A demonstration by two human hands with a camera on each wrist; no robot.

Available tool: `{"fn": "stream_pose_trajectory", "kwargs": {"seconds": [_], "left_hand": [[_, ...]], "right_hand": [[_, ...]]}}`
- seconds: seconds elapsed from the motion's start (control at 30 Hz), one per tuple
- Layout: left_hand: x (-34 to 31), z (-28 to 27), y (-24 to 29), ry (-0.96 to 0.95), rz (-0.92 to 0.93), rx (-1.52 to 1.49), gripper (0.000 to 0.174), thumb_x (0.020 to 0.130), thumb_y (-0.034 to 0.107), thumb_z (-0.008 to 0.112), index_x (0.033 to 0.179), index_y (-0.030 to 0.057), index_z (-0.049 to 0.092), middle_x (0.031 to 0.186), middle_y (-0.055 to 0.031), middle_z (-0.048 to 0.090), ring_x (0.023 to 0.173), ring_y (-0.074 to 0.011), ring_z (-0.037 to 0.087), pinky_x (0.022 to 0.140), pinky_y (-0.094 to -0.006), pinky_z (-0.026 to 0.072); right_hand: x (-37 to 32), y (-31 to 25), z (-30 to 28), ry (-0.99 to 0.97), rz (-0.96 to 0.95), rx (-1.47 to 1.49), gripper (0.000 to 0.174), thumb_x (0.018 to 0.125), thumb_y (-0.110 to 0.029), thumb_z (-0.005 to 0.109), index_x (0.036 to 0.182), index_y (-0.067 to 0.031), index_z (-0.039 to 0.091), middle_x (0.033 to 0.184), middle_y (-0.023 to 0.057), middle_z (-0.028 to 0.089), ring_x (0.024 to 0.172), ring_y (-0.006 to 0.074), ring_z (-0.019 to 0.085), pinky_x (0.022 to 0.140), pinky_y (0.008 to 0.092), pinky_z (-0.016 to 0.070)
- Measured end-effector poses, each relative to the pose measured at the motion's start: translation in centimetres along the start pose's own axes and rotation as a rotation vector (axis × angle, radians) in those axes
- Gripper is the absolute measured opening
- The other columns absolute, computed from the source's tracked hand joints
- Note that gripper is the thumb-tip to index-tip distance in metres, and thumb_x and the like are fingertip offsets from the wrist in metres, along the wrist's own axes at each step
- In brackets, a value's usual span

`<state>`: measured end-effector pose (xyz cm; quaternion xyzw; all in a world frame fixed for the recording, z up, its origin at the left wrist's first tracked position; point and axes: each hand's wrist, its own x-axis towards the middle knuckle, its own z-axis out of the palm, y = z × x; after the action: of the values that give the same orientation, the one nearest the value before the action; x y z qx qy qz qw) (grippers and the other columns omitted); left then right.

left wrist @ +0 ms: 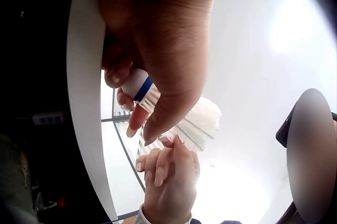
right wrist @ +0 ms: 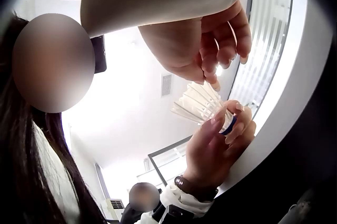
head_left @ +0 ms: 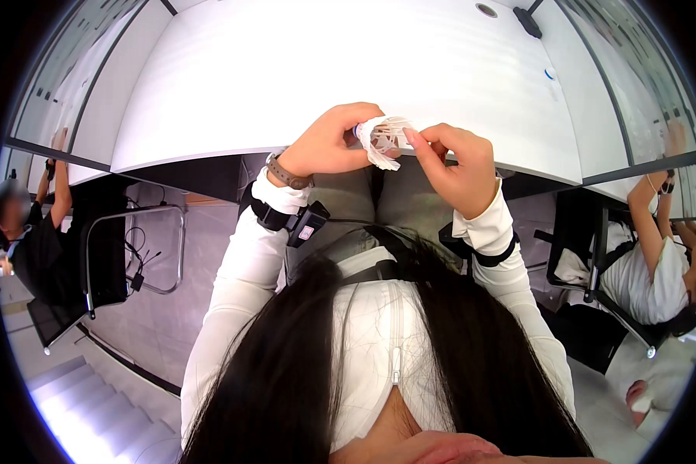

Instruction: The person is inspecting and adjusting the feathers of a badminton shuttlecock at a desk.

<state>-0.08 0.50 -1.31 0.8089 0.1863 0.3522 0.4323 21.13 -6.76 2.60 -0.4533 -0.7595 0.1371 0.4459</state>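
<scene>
A white feather shuttlecock (head_left: 384, 139) is held over the table's front edge, its open feather end facing right in the head view. The left hand (head_left: 333, 142) grips it near the cork, which shows white with a blue band (left wrist: 143, 96) in the left wrist view. Thumb and forefinger of the right hand (head_left: 460, 165) pinch at the rim of the feathers. In the right wrist view the feathers (right wrist: 197, 103) spread between the left hand (right wrist: 213, 147) below and the right hand (right wrist: 210, 45) above.
The white table (head_left: 325, 62) has a round cable hole (head_left: 486, 10), a black object (head_left: 527, 22) and a small blue-and-white item (head_left: 550, 73) at the right. Partitions flank it. Chairs (head_left: 135, 255) and other people are on both sides.
</scene>
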Motion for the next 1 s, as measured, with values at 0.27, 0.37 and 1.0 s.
{"fn": "stream_pose_trajectory", "kwargs": {"seconds": [0.27, 0.37, 1.0], "left_hand": [[0.0, 0.1, 0.1, 0.017, -0.013, 0.003, 0.019, 0.077, 0.013, 0.076, 0.091, 0.0057, 0.065, 0.079, 0.0009, 0.056, 0.069, -0.008, 0.048, 0.06, -0.024, 0.0383], [0.0, 0.0, -0.1, 0.01, -0.007, 0.037, 0.02, 0.077, 0.013, 0.076, 0.091, 0.0057, 0.064, 0.079, 0.0005, 0.056, 0.069, -0.009, 0.048, 0.06, -0.0245, 0.0385], [0.0, -0.1, 0.0, 0.027, 0.003, 0.041, 0.021, 0.078, 0.013, 0.075, 0.094, 0.004, 0.065, 0.081, -0.0037, 0.061, 0.073, -0.0129, 0.056, 0.064, -0.0272, 0.0441]], "right_hand": [[-0.2, -0.1, 0.1, 0.013, 0.015, 0.018, 0.015, 0.085, -0.013, 0.072, 0.074, -0.0052, 0.065, 0.053, 0.0051, 0.055, 0.044, 0.0154, 0.052, 0.044, 0.0276, 0.0373], [0.0, -0.2, -0.1, 0.021, -0.05, -0.039, 0.015, 0.085, -0.013, 0.072, 0.074, -0.0052, 0.065, 0.053, 0.0051, 0.055, 0.044, 0.0156, 0.052, 0.044, 0.0278, 0.037], [-0.1, 0.9, 0.9, -0.098, 0.279, 0.322, 0.019, 0.091, -0.015, 0.067, 0.083, 0.0014, 0.069, 0.056, 0.002, 0.057, 0.049, 0.0055, 0.045, 0.047, 0.0225, 0.0343]]}}
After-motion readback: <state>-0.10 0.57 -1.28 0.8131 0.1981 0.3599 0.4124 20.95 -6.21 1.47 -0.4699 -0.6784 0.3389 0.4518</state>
